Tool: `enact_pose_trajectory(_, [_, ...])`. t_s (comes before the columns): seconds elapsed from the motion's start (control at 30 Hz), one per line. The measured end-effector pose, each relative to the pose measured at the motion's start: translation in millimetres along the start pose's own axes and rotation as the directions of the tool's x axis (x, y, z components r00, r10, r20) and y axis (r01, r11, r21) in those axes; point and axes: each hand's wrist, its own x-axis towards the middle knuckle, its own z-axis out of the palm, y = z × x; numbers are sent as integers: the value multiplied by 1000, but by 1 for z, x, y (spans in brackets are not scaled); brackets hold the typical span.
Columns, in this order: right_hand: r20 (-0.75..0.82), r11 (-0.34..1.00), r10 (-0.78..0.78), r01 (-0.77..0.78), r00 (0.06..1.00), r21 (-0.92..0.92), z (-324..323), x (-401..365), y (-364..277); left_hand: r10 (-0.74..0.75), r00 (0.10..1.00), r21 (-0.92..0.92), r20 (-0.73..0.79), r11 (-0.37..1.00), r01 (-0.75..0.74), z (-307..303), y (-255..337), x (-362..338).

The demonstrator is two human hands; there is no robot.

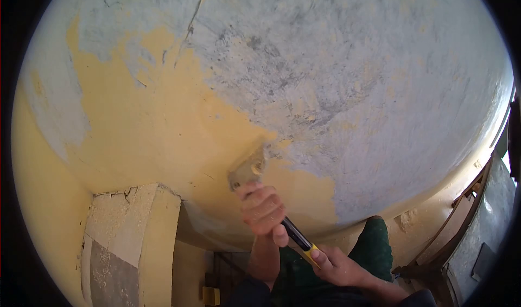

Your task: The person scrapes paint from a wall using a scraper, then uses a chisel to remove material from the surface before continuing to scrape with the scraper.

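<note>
Both my hands hold a scraper with a black and yellow handle (297, 234). My left hand (262, 209) is wrapped round it high up, just below the head. Lower down, my right hand (337, 266) grips the yellow end of the handle. The scraper's metal head (248, 168) is blurred and lies against the wall (163, 117), near the ragged edge between yellow paint and a bared grey-blue layer. Small flakes and dark scrape marks show on the bared part above it.
A plastered ledge (122, 215) with crumbs on it juts out at the lower left. Cracks run through the upper left of the wall. My knee in green trousers (373, 247) is close to the wall. Grey sheet material (483, 220) leans at the right.
</note>
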Motion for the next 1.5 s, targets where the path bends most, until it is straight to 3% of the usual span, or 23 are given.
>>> enact_pose_trajectory(0.1, [22, 998, -63, 63, 998, -22, 4, 2, -14, 57, 998, 52, -2, 997, -57, -6, -4, 16])
enact_pose_trajectory(0.37, [-22, 995, -90, 91, 996, 49, 23, -31, 36, -71, 997, -31, -32, 997, 70, -13, 36, -28])
enact_pose_trajectory(0.57, [-62, 996, 42, -37, 997, 79, 20, -49, 70, -150, 984, -35, 95, 987, 154, -8, 60, -61])
enact_pose_trajectory(0.9, [-94, 997, 68, -65, 993, 29, 16, -22, 49, -110, 982, -55, 157, 991, 120, -5, 31, -51])
enact_pose_trajectory(1.0, [-96, 1000, 6, -8, 995, -29, 18, -16, 39, -124, 985, -39, 117, 991, 130, -2, 27, -52])
enact_pose_trajectory(1.07, [-21, 979, 97, -91, 995, 182, 21, -19, 33, -138, 989, -90, 45, 986, 141, -3, 26, -52])
enact_pose_trajectory(1.17, [94, 976, 137, -150, 986, 156, 16, -18, 40, -127, 989, -79, 79, 988, 134, -6, 25, -47])
enact_pose_trajectory(1.3, [77, 986, 97, -106, 992, 131, 15, -16, 21, -71, 993, -62, 94, 995, 77, -15, 15, -24])
enact_pose_trajectory(1.37, [90, 999, 43, -40, 995, -36, 7, -8, 4, -23, 1000, 48, 20, 999, 22, -21, 11, 3])
enact_pose_trajectory(1.5, [54, 990, -98, 103, 994, -97, 15, -17, 13, 55, 998, 88, -14, 995, -53, -30, 20, 6])
